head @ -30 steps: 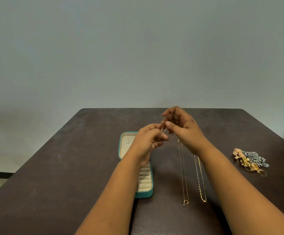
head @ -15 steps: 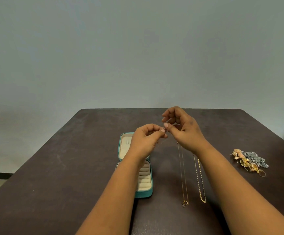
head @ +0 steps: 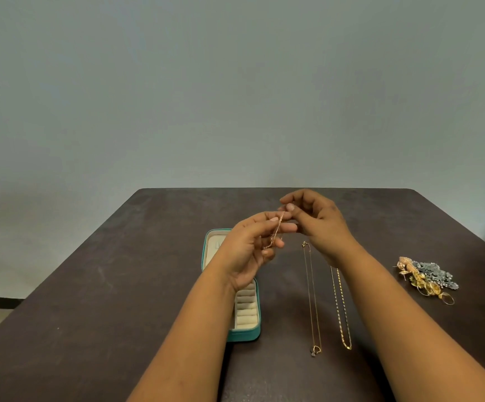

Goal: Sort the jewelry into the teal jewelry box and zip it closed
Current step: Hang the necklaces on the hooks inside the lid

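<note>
On table (head: 119, 285): two necklaces (head: 312, 297), one box (head: 245, 333), one pile (head: 426, 275).

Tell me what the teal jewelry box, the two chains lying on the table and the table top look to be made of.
Teal jewelry box: smooth matte shell, probably faux leather; its cream lining looks like soft velvet, with padded ring rolls.
Thin chain with the heart pendant: fine links with a yellow glint, gold-coloured metal.
Flat chain: brighter, shinier gold-toned metal; plated or solid, cannot tell.
Table: dark brown, matte, faintly scuffed; likely laminate or painted wood.
</note>
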